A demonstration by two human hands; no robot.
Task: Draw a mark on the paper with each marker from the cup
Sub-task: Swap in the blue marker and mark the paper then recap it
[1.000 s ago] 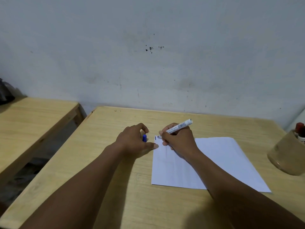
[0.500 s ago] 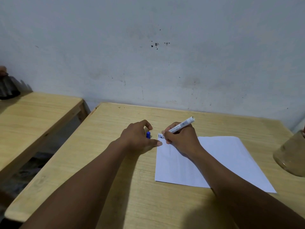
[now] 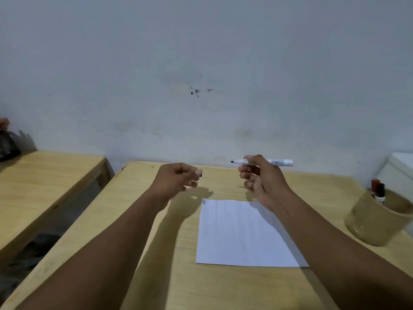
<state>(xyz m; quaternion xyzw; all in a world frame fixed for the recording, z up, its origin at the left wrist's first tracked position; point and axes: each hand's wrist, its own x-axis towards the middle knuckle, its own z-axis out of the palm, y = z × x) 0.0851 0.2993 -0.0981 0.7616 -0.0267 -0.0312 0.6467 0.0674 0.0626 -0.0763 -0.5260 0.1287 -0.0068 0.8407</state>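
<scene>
Marker [image 3: 263,162] sits uncapped and level in the right hand [image 3: 261,182], pinched between thumb and fingers, tip pointing left, raised above the table [image 3: 156,253]. Left hand [image 3: 176,180] is curled closed around a small dark cap [image 3: 201,174]. Paper [image 3: 241,233] lies flat below, with short marks [image 3: 203,201] in its top-left corner. Cup [image 3: 377,220] stands at the right, well apart, holding more markers [image 3: 378,190].

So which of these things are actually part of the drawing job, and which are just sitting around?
Part of the job:
- marker, uncapped, in the right hand
- its cap, in the left hand
- paper, marks at its far left corner
- cup with more markers

Just lying about:
- side table
- dark object on it
</scene>
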